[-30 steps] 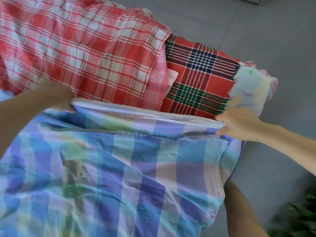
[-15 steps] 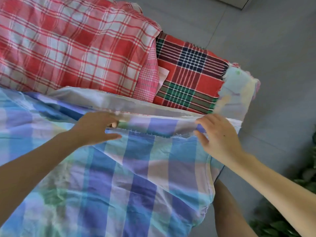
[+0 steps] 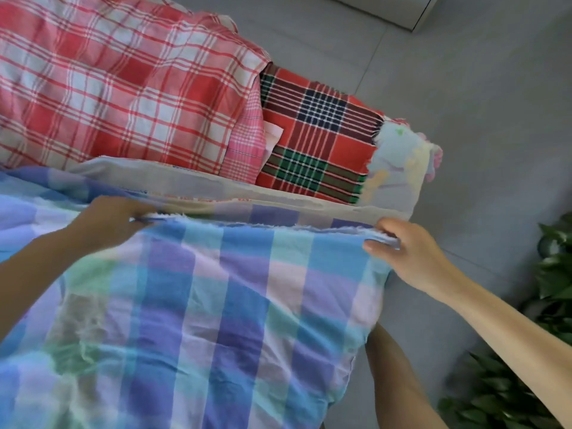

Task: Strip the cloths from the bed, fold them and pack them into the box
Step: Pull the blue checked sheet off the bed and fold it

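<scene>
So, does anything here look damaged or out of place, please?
The blue checked cloth has a frayed top edge, pinched by the left hand and right hand. A pale scrap pokes out between the pink checked cloth and red tartan cloth.

A grey tiled floor (image 3: pixel 470 97) fills the upper right and right side of the frame, with thin grout lines crossing it. A green leafy plant (image 3: pixel 555 274) stands at the right edge and extends to the lower right corner, where more of its leaves show. A pale flat-sided object (image 3: pixel 402 9) is cut by the top edge at upper right; its identity cannot be determined.
</scene>
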A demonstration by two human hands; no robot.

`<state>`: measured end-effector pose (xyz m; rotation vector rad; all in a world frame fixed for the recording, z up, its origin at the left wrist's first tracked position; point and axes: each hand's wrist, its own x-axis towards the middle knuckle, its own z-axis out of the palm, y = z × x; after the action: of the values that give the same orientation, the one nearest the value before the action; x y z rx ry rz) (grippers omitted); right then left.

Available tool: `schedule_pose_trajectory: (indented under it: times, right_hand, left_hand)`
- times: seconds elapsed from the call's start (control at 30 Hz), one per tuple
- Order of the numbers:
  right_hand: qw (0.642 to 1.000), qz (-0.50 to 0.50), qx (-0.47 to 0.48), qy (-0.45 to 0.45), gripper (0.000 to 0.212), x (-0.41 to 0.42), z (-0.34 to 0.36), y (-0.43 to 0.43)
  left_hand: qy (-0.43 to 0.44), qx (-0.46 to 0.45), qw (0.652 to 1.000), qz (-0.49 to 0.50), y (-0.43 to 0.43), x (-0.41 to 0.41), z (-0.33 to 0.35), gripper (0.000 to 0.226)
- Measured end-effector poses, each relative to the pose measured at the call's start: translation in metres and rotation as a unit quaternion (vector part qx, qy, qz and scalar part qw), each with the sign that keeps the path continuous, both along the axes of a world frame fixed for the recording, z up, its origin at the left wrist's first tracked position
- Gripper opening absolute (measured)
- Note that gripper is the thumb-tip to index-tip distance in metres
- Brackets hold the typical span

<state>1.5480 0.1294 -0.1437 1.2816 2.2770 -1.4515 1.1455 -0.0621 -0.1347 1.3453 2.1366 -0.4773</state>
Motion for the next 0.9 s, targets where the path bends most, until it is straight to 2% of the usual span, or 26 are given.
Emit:
schedule_pose_trajectory:
  times: [0.03, 0.07, 0.13, 0.3, 0.37, 0.47, 0.5, 0.57, 0.6, 0.67, 0.73, 0.8, 0.9]
  right_hand:
    - [1.0, -0.012, 0.009, -0.004, 0.032, 0.006, 0.004, 0.002]
    - [1.0, -0.016, 0.018, -0.015, 0.031, 0.012, 0.005, 0.004]
    - [0.998, -0.024, 0.032, -0.04, 0.033, 0.022, 0.004, 0.007]
    - [0.985, -0.064, 0.114, -0.113, 0.052, 0.024, -0.028, 0.023]
    - [0.977, -0.077, 0.113, -0.166, 0.047, 0.018, -0.047, 0.026]
    - [0.95, -0.007, 0.168, -0.262, 0.01, 0.0, -0.048, 0.025]
    - [0.928, 0.044, 0.208, -0.306, 0.013, -0.004, -0.041, 0.025]
    - [0.881, 0.127, 0.299, -0.344, 0.037, -0.033, -0.027, 0.025]
    - [0.875, 0.143, 0.324, -0.329, 0.043, -0.049, -0.018, 0.023]
    - [0.896, 0.176, 0.33, -0.238, 0.04, -0.1, -0.005, 0.014]
    - [0.912, 0.256, 0.281, -0.153, 0.032, -0.153, 0.0, 0.003]
    - [0.922, 0.316, 0.216, -0.064, 0.029, -0.21, -0.002, -0.018]
    - [0.933, 0.323, 0.157, 0.035, 0.031, -0.286, -0.006, -0.05]
  left_hand:
    - [-0.031, 0.051, 0.997, 0.044, 0.006, 0.0, 0.004, 0.018]
    - [-0.034, 0.066, 0.996, 0.04, 0.013, -0.001, 0.006, 0.017]
    - [-0.026, 0.048, 0.999, 0.006, 0.026, 0.002, 0.005, 0.017]
    - [0.003, 0.045, 0.997, -0.056, 0.059, 0.027, -0.012, 0.03]
    - [0.022, 0.05, 0.997, -0.048, 0.061, 0.032, -0.022, 0.031]
    - [0.023, 0.059, 0.998, 0.012, 0.054, 0.025, -0.026, 0.031]
    - [0.005, 0.061, 0.998, 0.023, 0.053, 0.024, -0.026, 0.032]
    - [-0.022, 0.063, 0.997, 0.036, 0.046, 0.007, -0.015, 0.034]
    - [-0.027, 0.057, 0.998, 0.027, 0.044, 0.001, -0.011, 0.035]
    - [-0.007, 0.056, 0.998, -0.009, 0.033, -0.021, 0.003, 0.034]
    - [0.011, 0.07, 0.996, -0.059, 0.025, -0.04, 0.014, 0.034]
    - [0.021, 0.034, 0.996, -0.079, 0.015, -0.058, 0.022, 0.041]
    - [0.089, -0.045, 0.992, -0.08, -0.001, -0.079, 0.029, 0.019]
